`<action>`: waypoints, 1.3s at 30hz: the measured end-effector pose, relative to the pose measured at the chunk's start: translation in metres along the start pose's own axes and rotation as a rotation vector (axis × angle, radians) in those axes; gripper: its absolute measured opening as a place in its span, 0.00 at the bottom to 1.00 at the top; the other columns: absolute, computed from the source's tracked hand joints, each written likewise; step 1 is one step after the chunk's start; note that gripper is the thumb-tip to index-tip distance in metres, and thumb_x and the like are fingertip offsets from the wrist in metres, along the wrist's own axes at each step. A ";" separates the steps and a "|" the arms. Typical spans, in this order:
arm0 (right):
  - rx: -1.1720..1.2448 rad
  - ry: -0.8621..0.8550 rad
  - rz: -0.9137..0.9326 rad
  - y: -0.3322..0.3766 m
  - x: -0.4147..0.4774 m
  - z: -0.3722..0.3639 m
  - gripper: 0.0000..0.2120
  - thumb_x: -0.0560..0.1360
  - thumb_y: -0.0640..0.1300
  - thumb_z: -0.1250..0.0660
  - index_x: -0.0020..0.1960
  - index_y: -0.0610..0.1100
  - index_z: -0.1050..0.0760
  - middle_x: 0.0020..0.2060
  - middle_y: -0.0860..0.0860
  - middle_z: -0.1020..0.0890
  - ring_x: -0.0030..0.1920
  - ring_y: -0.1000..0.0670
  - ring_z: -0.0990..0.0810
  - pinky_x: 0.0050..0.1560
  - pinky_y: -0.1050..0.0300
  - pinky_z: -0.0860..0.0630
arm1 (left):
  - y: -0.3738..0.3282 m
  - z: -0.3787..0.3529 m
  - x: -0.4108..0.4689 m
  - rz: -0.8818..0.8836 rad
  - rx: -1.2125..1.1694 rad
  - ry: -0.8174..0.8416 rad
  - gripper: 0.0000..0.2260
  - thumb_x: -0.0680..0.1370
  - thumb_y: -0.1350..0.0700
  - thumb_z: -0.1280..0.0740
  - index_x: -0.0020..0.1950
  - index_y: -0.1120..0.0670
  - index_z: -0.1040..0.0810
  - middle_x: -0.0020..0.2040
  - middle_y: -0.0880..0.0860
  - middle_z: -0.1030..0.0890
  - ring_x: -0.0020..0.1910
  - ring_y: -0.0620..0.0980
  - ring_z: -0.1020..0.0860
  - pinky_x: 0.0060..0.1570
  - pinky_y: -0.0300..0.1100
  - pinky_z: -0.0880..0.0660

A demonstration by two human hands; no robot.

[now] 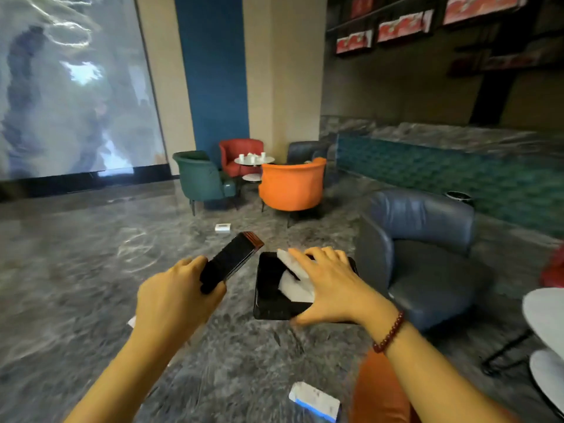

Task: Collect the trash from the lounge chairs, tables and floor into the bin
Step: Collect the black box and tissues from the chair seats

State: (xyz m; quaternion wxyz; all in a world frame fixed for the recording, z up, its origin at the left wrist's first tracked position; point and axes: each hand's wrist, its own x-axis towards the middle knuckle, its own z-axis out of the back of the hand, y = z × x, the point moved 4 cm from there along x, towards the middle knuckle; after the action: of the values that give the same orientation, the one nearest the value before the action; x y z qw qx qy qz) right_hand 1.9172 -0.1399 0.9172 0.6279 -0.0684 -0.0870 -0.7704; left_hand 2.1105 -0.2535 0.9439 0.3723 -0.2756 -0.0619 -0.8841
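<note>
Black bin (271, 309), one; floor boxes (222, 228) (314, 401), two.

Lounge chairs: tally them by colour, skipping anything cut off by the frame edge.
Blue chairs: 2
Green chair: 1
Red chair: 1
Orange chair: 1
Total: 5
</note>
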 end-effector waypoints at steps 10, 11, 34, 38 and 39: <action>-0.095 -0.013 -0.457 -0.125 0.122 -0.023 0.53 0.60 0.69 0.31 0.74 0.53 0.55 0.62 0.50 0.36 0.61 0.45 0.39 0.61 0.52 0.44 | -0.031 -0.150 0.234 -0.438 -0.211 0.060 0.11 0.68 0.48 0.29 0.39 0.54 0.24 0.33 0.53 0.22 0.28 0.57 0.25 0.24 0.34 0.46; -0.096 -0.011 -0.493 -0.134 0.130 -0.028 0.53 0.60 0.69 0.31 0.74 0.53 0.55 0.62 0.50 0.36 0.60 0.46 0.39 0.61 0.52 0.44 | -0.037 -0.165 0.250 -0.483 -0.239 0.068 0.11 0.68 0.48 0.29 0.41 0.54 0.24 0.34 0.54 0.21 0.29 0.59 0.24 0.25 0.35 0.43; 0.019 0.165 -0.915 -0.368 0.214 -0.424 0.51 0.51 0.70 0.31 0.68 0.48 0.38 0.55 0.45 0.24 0.52 0.41 0.25 0.53 0.41 0.29 | -0.131 -0.669 0.342 -0.770 -0.310 0.628 0.12 0.73 0.46 0.35 0.47 0.53 0.25 0.39 0.54 0.20 0.33 0.57 0.22 0.28 0.39 0.34; 0.052 0.132 -0.966 -0.377 0.193 -0.564 0.52 0.50 0.70 0.32 0.68 0.48 0.39 0.56 0.44 0.24 0.52 0.41 0.25 0.53 0.42 0.30 | -0.125 -0.794 0.287 -0.763 -0.310 0.697 0.12 0.72 0.46 0.34 0.45 0.54 0.25 0.39 0.54 0.20 0.34 0.59 0.22 0.27 0.38 0.37; 0.055 0.132 -0.975 -0.379 0.186 -0.600 0.51 0.51 0.70 0.34 0.68 0.48 0.39 0.56 0.44 0.24 0.53 0.40 0.25 0.54 0.42 0.30 | -0.122 -0.827 0.270 -0.773 -0.315 0.701 0.12 0.71 0.46 0.34 0.45 0.54 0.25 0.38 0.54 0.20 0.34 0.58 0.22 0.27 0.38 0.38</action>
State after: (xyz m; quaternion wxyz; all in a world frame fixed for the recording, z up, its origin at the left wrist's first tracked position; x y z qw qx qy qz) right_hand 1.5105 -0.3752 0.3530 0.2001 0.0459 -0.0890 -0.9746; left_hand 1.5065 -0.5953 0.4044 -0.0272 0.0258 0.1024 -0.9940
